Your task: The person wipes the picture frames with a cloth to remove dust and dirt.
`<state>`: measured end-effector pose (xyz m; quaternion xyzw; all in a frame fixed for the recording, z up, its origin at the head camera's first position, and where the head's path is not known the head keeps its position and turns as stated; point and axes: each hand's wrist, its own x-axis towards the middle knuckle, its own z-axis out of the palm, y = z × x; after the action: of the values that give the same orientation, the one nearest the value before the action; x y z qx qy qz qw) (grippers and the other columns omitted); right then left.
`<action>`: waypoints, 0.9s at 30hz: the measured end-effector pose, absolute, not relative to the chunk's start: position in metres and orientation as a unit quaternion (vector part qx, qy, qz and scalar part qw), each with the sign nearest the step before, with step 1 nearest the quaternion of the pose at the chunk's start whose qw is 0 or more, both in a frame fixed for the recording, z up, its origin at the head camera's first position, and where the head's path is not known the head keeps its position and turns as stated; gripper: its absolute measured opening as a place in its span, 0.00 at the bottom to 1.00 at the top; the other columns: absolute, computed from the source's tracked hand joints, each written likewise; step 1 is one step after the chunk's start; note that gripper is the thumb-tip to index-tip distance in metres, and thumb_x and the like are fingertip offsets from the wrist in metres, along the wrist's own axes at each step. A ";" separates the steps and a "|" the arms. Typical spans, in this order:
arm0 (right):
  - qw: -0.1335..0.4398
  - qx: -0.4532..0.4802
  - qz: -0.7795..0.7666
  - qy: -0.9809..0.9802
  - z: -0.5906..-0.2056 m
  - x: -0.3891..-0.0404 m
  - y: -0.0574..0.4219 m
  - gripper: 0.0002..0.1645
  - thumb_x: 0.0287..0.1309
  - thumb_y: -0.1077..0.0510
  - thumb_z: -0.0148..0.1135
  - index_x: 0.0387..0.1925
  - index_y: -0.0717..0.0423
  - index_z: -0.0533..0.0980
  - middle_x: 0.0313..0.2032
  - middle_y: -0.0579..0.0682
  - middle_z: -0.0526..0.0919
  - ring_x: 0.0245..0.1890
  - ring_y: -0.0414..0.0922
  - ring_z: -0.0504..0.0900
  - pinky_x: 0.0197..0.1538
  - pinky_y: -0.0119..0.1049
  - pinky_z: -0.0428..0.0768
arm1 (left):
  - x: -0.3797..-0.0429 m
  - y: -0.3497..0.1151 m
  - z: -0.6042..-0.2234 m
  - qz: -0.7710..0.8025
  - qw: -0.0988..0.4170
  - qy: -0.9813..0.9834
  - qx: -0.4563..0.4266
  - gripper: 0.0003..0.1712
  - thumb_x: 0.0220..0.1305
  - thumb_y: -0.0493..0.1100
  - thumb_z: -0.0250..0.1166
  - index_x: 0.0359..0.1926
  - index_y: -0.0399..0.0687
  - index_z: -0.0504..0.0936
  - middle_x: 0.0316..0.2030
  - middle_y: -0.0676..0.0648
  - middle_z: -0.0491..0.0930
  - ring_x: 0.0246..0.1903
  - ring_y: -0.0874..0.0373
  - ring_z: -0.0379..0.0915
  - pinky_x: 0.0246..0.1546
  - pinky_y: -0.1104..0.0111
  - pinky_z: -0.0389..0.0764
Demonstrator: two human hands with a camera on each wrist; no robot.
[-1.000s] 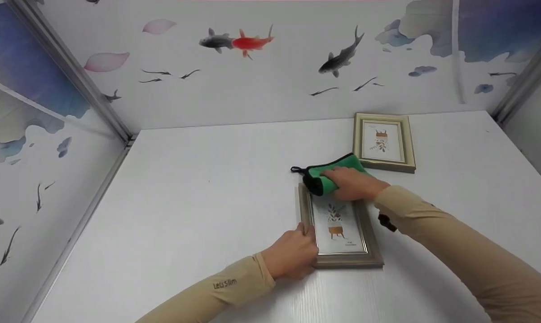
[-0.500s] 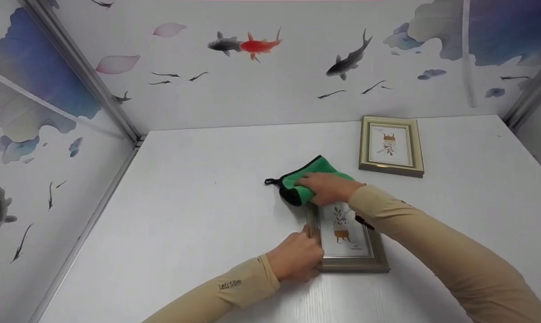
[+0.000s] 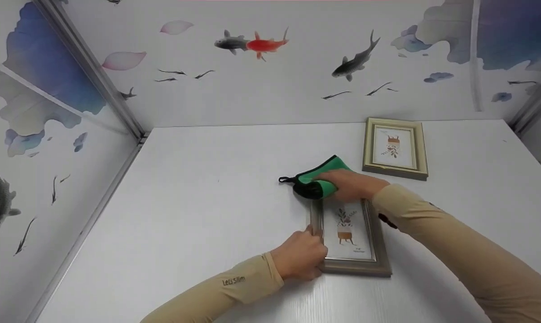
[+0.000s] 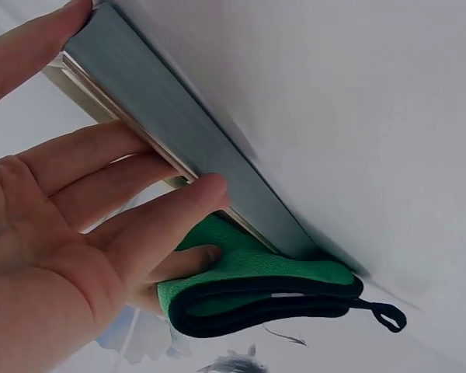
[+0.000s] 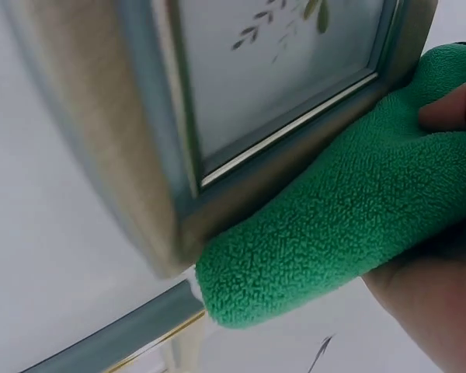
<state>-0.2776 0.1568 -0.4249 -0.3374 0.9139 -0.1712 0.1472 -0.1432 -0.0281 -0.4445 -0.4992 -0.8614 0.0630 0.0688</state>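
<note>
With right fingers (image 5: 456, 109), gripping green cloth (image 5: 318, 210) at the far end of the frame (image 3: 347, 233); with left fingers (image 4: 171, 220), holding its left edge. Beneath the fingers, white worktop (image 3: 221, 193); beyond, gold frame (image 3: 394, 149) and fish-patterned wall (image 3: 292, 89).

Light is soft; the right wrist view partly blurs the frame (image 5: 128, 132).

Left arm (image 3: 214, 287) extends in from bottom edge, left hand (image 3: 299, 255) gripping, thumb (image 4: 33, 45) apart from fingers (image 4: 159, 225). Right arm (image 3: 459, 251) from lower right, right hand (image 3: 353, 184) farther forward, curled in grip.
</note>
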 end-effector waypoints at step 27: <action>0.140 -0.276 -0.125 0.943 -0.415 -0.269 0.135 0.06 0.53 0.68 0.58 0.34 0.57 0.72 0.28 0.51 0.75 0.31 0.49 0.72 0.40 0.46 0.73 | -0.144 -0.028 -0.442 0.079 0.033 -0.864 -0.496 0.14 0.47 0.51 0.73 0.18 0.52 0.77 0.16 0.56 0.71 0.18 0.65 0.62 0.17 0.71 0.74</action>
<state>-0.2689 0.1354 -0.4153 -0.2761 0.9425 -0.1251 0.1404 -0.1442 -0.0276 -0.4417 -0.4958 -0.8642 0.0795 0.0328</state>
